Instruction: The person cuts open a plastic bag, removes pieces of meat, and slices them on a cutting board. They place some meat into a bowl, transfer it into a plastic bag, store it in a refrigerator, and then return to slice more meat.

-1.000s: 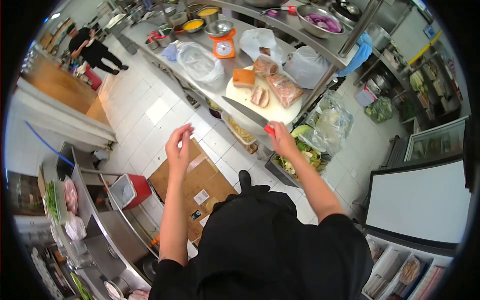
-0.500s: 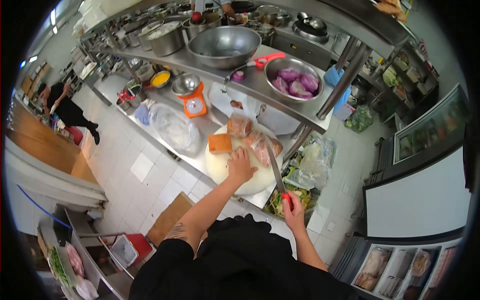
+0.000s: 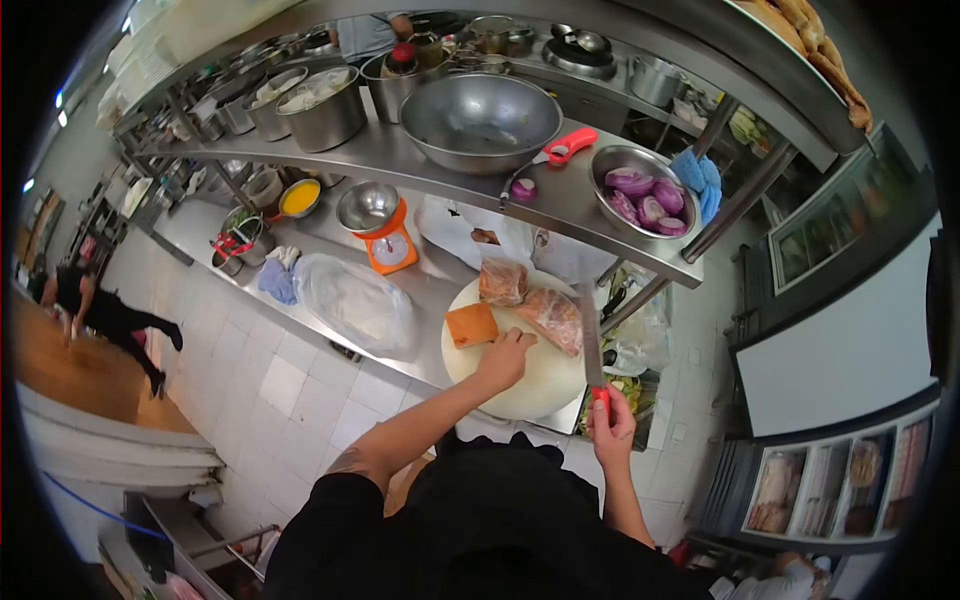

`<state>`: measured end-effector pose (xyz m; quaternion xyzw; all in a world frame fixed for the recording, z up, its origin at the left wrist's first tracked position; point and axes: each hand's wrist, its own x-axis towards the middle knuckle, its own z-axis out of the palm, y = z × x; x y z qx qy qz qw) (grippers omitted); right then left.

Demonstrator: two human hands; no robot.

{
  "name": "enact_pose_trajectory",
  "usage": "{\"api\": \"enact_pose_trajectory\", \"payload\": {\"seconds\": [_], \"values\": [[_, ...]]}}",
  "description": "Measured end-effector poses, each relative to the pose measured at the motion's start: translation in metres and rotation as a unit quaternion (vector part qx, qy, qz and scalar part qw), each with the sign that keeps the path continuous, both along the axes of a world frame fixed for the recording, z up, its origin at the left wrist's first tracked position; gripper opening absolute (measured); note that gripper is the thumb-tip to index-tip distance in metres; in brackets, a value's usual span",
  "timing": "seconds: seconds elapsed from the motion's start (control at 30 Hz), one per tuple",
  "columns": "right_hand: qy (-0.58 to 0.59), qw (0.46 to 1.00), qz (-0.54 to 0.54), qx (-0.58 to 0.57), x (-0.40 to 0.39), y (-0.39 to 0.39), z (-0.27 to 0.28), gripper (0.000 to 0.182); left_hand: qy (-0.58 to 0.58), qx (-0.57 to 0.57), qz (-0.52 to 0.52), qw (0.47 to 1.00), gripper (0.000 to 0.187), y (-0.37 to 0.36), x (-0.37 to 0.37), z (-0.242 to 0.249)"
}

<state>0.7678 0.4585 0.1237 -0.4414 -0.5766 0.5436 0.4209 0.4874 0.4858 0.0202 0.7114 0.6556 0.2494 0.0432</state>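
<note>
My right hand (image 3: 612, 418) is closed round the red handle of a long knife (image 3: 591, 335), its blade pointing away from me beside the round white board (image 3: 515, 395). On the board, my left hand (image 3: 507, 360) lies with fingers partly bent, close to the lower right corner of an orange-brown square block (image 3: 471, 325); whether it touches the block is unclear. Two plastic-wrapped pieces lie behind, one brown (image 3: 503, 281) and one pinkish (image 3: 551, 318), the latter just left of the blade.
A plastic-covered tub (image 3: 355, 305) and an orange scale (image 3: 390, 248) stand left on the counter. Above, a steel shelf (image 3: 400, 160) holds a large bowl (image 3: 481, 120) and a bowl of purple onions (image 3: 645, 200). Another person (image 3: 110, 310) is at far left.
The view has shifted. My left hand has drawn its fingers in near the block's lower right side. The knife has moved off the pinkish wrapped piece to the board's right edge, pointing more straight ahead.
</note>
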Motion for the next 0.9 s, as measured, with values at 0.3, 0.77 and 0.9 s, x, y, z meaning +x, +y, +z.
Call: {"api": "enact_pose_trajectory", "payload": {"seconds": [0.3,0.77,0.9], "values": [[0.053,0.992,-0.103,-0.043,-0.047,-0.063,0.015,0.035,-0.656,0.011,-0.084,0.750,0.048,-0.054,-0.094,0.285],[-0.311,0.943,0.099,0.066,-0.011,-0.037,-0.014,0.039,-0.100,0.334,-0.108,0.931,0.023,0.046,-0.170,0.400],[-0.359,0.918,0.142,0.091,0.000,-0.022,-0.023,0.036,-0.236,0.079,-0.129,0.960,0.031,-0.024,-0.138,0.241]]}}
